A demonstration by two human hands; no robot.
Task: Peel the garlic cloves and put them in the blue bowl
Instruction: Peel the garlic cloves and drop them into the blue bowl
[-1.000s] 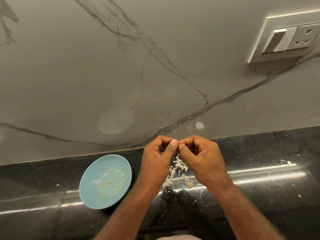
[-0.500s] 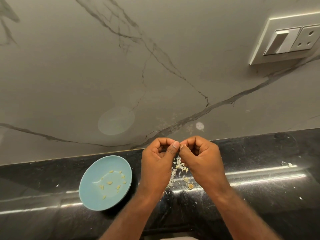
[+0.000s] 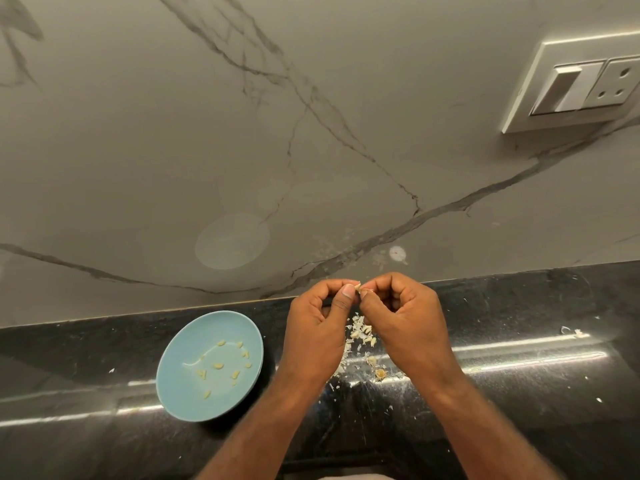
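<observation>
Head view, hands: left hand [image 3: 318,327] and right hand [image 3: 405,323] together pinch one garlic clove [image 3: 359,288] above the counter.
Done: several peeled cloves [image 3: 218,366] lie in the blue bowl [image 3: 180,393].
Left: skinning this clove. Further cloves among the skins [image 3: 358,332] cannot be told.

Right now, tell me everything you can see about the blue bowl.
The blue bowl is a shallow, round, pale blue dish, smooth and slightly glossy, like glazed ceramic or plastic. It sits upright and flat on the black countertop, near its back edge and just left of the left hand. Roughly ten small, pale peeled cloves lie scattered inside. Neither hand touches it; only the counter and the cloves do.
</observation>
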